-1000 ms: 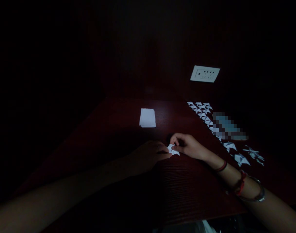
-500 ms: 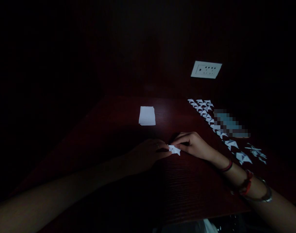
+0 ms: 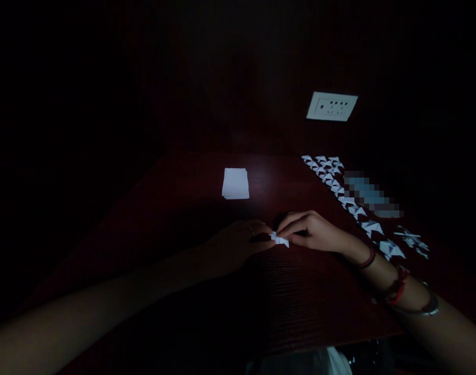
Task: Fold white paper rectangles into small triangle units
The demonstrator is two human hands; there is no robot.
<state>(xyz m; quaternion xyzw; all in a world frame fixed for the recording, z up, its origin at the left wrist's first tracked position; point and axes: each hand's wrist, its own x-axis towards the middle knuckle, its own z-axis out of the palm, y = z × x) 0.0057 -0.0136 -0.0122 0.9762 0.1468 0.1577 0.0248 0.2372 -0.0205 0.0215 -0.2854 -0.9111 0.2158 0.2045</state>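
Note:
Between my two hands a small folded piece of white paper (image 3: 282, 241) lies low over the dark red table (image 3: 292, 297). My left hand (image 3: 241, 239), in shadow and wearing a ring, pinches its left end between thumb and fingers. From the right, my right hand (image 3: 312, 230) presses on its upper part with fingertips drawn together; they hide part of the folds. Further back on the table rests a stack of white paper sheets (image 3: 235, 183).
Along the right side run rows of folded white paper pieces (image 3: 332, 182). Beside them are a blurred-out bluish object (image 3: 373, 195) and a little heap of white paper scraps (image 3: 412, 241). A socket plate (image 3: 332, 107) is on the back wall. The table's front edge is near the bottom.
My right fingertips have shifted left over the folded paper and now cover more of its top. The whole view has moved slightly.

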